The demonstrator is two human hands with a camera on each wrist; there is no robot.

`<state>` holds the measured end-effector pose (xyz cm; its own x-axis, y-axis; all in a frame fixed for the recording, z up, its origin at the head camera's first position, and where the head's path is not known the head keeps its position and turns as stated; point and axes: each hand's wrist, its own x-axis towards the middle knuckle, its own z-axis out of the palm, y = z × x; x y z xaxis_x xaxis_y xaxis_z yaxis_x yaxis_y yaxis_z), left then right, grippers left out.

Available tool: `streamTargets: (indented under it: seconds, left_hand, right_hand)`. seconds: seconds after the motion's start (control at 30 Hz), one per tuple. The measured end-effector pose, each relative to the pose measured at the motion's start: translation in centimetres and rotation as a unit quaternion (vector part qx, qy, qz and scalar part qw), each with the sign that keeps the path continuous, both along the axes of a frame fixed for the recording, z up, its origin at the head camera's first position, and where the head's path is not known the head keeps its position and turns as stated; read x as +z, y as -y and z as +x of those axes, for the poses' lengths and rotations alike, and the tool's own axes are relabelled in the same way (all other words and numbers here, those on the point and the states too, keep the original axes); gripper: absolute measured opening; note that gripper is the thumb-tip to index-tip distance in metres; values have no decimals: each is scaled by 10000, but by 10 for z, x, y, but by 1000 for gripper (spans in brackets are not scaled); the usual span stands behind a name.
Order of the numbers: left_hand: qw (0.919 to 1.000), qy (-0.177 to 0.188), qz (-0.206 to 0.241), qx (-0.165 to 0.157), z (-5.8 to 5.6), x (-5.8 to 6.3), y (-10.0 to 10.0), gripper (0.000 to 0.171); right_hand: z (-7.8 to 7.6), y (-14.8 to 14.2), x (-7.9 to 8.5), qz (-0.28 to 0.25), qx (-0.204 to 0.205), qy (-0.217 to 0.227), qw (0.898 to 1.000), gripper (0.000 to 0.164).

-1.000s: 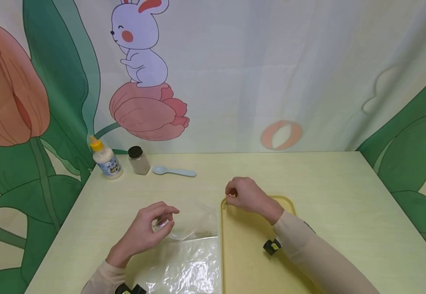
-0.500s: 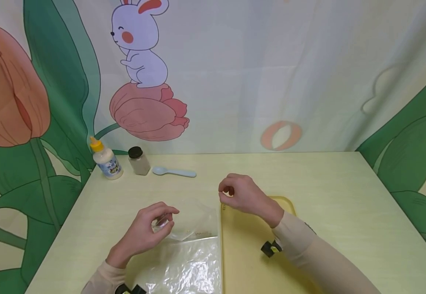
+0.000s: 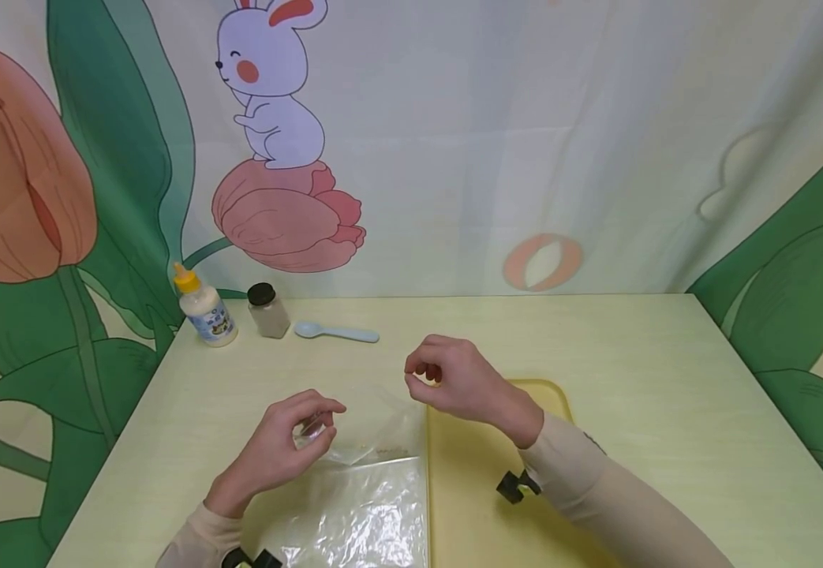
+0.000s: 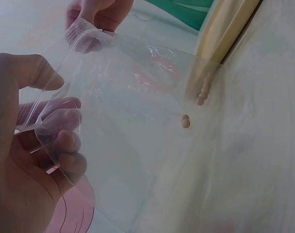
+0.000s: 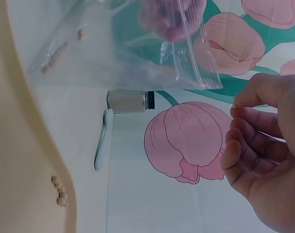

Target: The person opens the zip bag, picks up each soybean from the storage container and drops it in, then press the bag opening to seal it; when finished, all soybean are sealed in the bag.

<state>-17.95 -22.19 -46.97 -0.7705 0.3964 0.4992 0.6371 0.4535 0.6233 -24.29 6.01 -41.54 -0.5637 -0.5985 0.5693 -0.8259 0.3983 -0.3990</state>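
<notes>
My left hand (image 3: pixel 276 446) holds the mouth of a clear zip bag (image 3: pixel 354 513), its curled fingers showing through the plastic in the left wrist view. Inside the bag, small round beige beans (image 4: pixel 185 121) lie near the bottom. My right hand (image 3: pixel 459 380) is raised over the tray's far left corner, right of the bag's mouth. Its thumb and index fingertip pinch a tiny beige bean (image 5: pixel 236 105), mostly hidden between them. More beans (image 5: pixel 60 191) lie in a short row along the inner edge of the yellow tray (image 3: pixel 482 505).
A bottle with a yellow nozzle (image 3: pixel 212 315), a black-capped jar (image 3: pixel 270 315) and a pale blue spoon (image 3: pixel 340 333) stand or lie at the back left of the table. Behind the table hangs a printed curtain (image 3: pixel 439 158).
My right hand has lifted from the tray's far left corner and moved left toward the bag, pinching a bean. The left hand and bag stay where they were.
</notes>
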Motion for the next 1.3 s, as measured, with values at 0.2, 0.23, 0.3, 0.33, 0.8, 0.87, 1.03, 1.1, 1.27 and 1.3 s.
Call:
streamTargets:
  seconds: [0.2, 0.23, 0.3, 0.33, 0.8, 0.87, 1.03, 1.1, 1.27, 1.3]
  left_hand:
    - [10000, -29, -12, 18, -1, -2, 0, 32]
    - [10000, -32, -22, 24, -1, -2, 0, 32]
    - [10000, -50, -45, 35, -2, -2, 0, 32]
    - [10000, -62, -59, 36, -2, -1, 0, 31]
    - [9999, -56, -87, 44, -2, 2, 1, 32]
    - [10000, -31, -77, 41, -2, 3, 1, 32]
    - [10000, -18, -31, -7, 0, 3, 1, 32]
    - [10000, -27, -28, -21, 0, 4, 0, 32]
    - [10000, -58, -22, -36, 0, 3, 1, 32]
    - [10000, -63, -17, -43, 0, 3, 1, 32]
  right_hand:
    - [4, 6, 2, -82, 218, -53, 9997, 8]
    - [5, 8, 3, -89, 266, -64, 9996, 8]
    - [7, 10, 4, -86, 359, -98, 9993, 7]
    - [8, 11, 5, -77, 407, -113, 9991, 6]
    - [15, 27, 5, -108, 948, -389, 9947, 4]
    - [16, 29, 6, -111, 1028, -486, 9935, 4]
    - [18, 32, 7, -103, 1092, -601, 9921, 2]
    - [18, 32, 7, -88, 1052, -551, 9929, 6]
    - [19, 30, 6, -1, 897, -432, 9950, 11]
    - [19, 29, 6, 10, 881, -401, 9953, 10]
